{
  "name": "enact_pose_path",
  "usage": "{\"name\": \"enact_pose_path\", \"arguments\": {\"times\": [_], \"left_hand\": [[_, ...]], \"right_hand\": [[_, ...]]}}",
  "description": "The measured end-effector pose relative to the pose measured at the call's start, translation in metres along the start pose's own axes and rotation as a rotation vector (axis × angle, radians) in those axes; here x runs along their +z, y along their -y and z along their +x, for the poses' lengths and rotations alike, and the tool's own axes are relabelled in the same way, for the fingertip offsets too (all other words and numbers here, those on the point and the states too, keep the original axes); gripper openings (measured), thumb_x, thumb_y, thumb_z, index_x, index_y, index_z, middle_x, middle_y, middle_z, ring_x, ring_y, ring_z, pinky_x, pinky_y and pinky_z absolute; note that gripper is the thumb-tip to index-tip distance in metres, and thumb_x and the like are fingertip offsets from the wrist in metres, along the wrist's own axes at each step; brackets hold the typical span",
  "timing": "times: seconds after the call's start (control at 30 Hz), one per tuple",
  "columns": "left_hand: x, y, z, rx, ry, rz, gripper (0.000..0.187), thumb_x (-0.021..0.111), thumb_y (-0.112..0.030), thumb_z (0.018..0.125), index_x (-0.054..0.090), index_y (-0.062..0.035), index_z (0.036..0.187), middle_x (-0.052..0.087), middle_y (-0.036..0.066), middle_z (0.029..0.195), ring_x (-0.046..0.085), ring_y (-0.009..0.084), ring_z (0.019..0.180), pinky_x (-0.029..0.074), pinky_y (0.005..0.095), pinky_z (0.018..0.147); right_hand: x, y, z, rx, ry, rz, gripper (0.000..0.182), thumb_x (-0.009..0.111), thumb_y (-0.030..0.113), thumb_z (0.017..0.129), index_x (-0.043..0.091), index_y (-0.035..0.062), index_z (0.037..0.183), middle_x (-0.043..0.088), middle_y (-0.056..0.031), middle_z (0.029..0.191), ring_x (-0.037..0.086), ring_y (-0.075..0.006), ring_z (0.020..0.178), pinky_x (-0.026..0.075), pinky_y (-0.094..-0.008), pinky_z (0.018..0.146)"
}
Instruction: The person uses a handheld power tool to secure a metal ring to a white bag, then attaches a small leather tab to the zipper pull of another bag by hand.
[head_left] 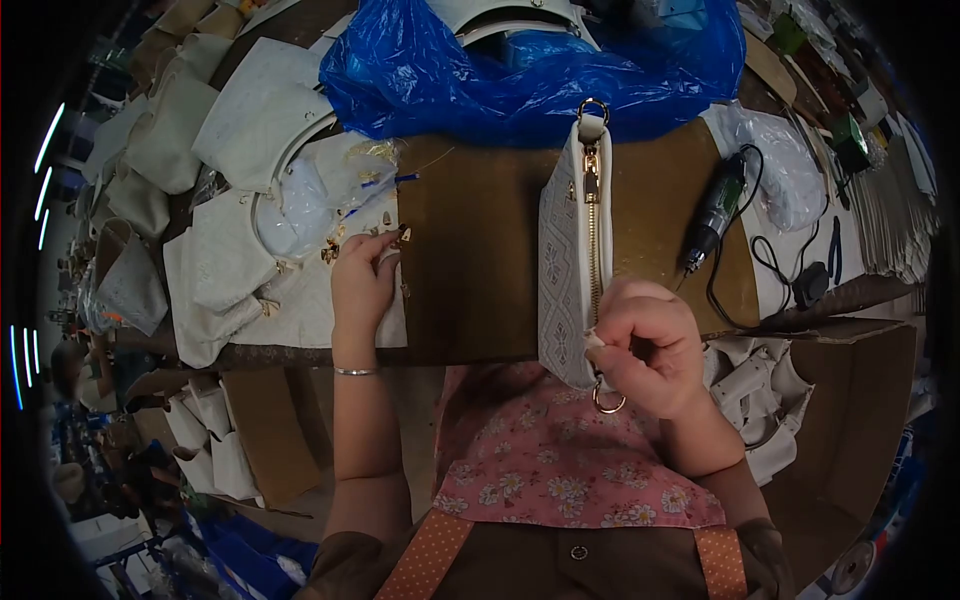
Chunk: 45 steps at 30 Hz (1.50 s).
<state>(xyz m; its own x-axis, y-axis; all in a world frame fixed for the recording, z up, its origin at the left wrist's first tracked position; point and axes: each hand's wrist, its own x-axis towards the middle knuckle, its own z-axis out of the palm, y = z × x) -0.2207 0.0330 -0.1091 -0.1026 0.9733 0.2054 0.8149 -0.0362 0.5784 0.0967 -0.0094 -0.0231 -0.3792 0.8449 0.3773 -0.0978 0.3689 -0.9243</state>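
Observation:
My right hand (655,340) is closed on the near end of a white patterned handbag (562,270), which stands on its side with its gold zipper facing up. A gold zipper pull (591,185) lies near the far end, and gold rings stick out at both ends. My left hand (362,285) reaches over a white cloth to the left, its thumb and forefinger closed around a small gold metal piece (405,235). More small gold fittings (332,250) lie beside that hand, partly behind its fingers.
A blue plastic bag (420,80) with white bags in it lies at the back. To the right rest a power screwdriver (716,215) with a black cord and a clear plastic bag (785,175). White handbags (235,240) are piled left. A cardboard box (850,430) stands below right.

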Motion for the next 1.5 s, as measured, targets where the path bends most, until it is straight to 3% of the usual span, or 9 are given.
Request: {"name": "enact_pose_path", "arguments": {"times": [0.27,0.37,0.43,0.67,0.87,0.93,1.07,1.13,1.5], "left_hand": [[-0.002,-0.001,0.001,0.14,-0.071,0.045,0.014,0.069,-0.004,0.074,0.067,-0.0022,0.088,0.061,0.007,0.079,0.058,0.019,0.069,0.047,0.0281,0.063],[-0.014,-0.047,-0.016,-0.206,-0.019,-0.508,0.014,0.068,-0.002,0.076,0.066,-0.0003,0.09,0.06,0.004,0.08,0.056,0.0123,0.072,0.044,0.0224,0.064],[-0.022,-0.099,-0.033,-0.136,-0.037,-1.008,0.015,0.067,0.0,0.078,0.065,0.0004,0.093,0.059,0.002,0.084,0.054,0.0083,0.074,0.042,0.0192,0.065],[-0.034,-0.171,-0.049,0.422,0.233,-0.959,0.022,0.07,0.003,0.074,0.064,0.0,0.094,0.059,0.006,0.092,0.057,0.0119,0.08,0.046,0.0225,0.07],[-0.022,-0.171,-0.049,0.278,0.303,-0.992,0.021,0.069,0.004,0.074,0.063,0.0,0.094,0.057,0.007,0.098,0.058,0.0129,0.083,0.047,0.0241,0.072],[-0.023,-0.177,-0.054,-0.046,0.372,-1.195,0.019,0.066,0.004,0.078,0.061,0.0004,0.096,0.058,0.006,0.095,0.058,0.0114,0.084,0.047,0.0233,0.072],[-0.019,-0.172,-0.05,0.084,0.382,-1.209,0.016,0.063,0.004,0.082,0.061,0.0008,0.098,0.059,0.004,0.094,0.057,0.0087,0.085,0.046,0.0213,0.071],[-0.022,-0.173,-0.051,-0.181,0.48,-1.388,0.016,0.062,0.003,0.083,0.061,0.0008,0.099,0.061,0.003,0.093,0.057,0.0069,0.084,0.046,0.02,0.071],[-0.015,-0.165,-0.055,-0.166,0.508,-1.421,0.014,0.061,0.0,0.085,0.061,0.0014,0.099,0.063,0.003,0.091,0.058,0.0068,0.083,0.048,0.0196,0.071]], "right_hand": [[0.003,0.003,-0.001,0.022,-0.028,-0.032,0.008,0.064,-0.002,0.071,0.059,0.0029,0.067,0.052,-0.003,0.063,0.048,-0.0112,0.054,0.036,-0.0244,0.051],[0.003,0.003,-0.001,0.006,-0.022,-0.038,0.009,0.064,-0.002,0.071,0.058,0.0033,0.067,0.051,-0.003,0.062,0.049,-0.0119,0.054,0.036,-0.0253,0.051],[0.004,0.004,0.001,0.011,-0.022,-0.069,0.008,0.064,-0.001,0.071,0.058,0.0035,0.067,0.05,-0.0029,0.062,0.049,-0.0123,0.054,0.036,-0.0257,0.051],[0.004,0.014,0.003,0.071,0.007,-0.165,0.007,0.065,0.001,0.067,0.058,0.0038,0.068,0.049,-0.0044,0.061,0.05,-0.0143,0.055,0.036,-0.0268,0.05],[0.006,0.012,0.002,0.066,-0.018,-0.163,0.007,0.065,0.002,0.066,0.059,0.0041,0.069,0.051,-0.0062,0.062,0.051,-0.0169,0.055,0.038,-0.0281,0.048],[0.006,0.013,0.002,0.089,-0.016,-0.149,0.007,0.065,0.002,0.067,0.059,0.0042,0.069,0.051,-0.0062,0.062,0.051,-0.0172,0.054,0.038,-0.0283,0.048],[0.006,0.013,0.0,0.105,0.008,-0.135,0.007,0.062,0.0,0.07,0.056,0.002,0.068,0.05,-0.0044,0.066,0.048,-0.0107,0.053,0.036,-0.0254,0.049],[0.007,0.011,-0.001,0.111,0.001,-0.115,0.007,0.063,0.0,0.071,0.057,0.0021,0.068,0.05,-0.0042,0.066,0.049,-0.0105,0.053,0.036,-0.0252,0.049],[0.007,0.009,-0.001,0.067,-0.038,-0.099,0.008,0.062,0.001,0.072,0.057,0.0026,0.067,0.05,-0.0042,0.063,0.049,-0.0122,0.052,0.035,-0.0257,0.05]]}}
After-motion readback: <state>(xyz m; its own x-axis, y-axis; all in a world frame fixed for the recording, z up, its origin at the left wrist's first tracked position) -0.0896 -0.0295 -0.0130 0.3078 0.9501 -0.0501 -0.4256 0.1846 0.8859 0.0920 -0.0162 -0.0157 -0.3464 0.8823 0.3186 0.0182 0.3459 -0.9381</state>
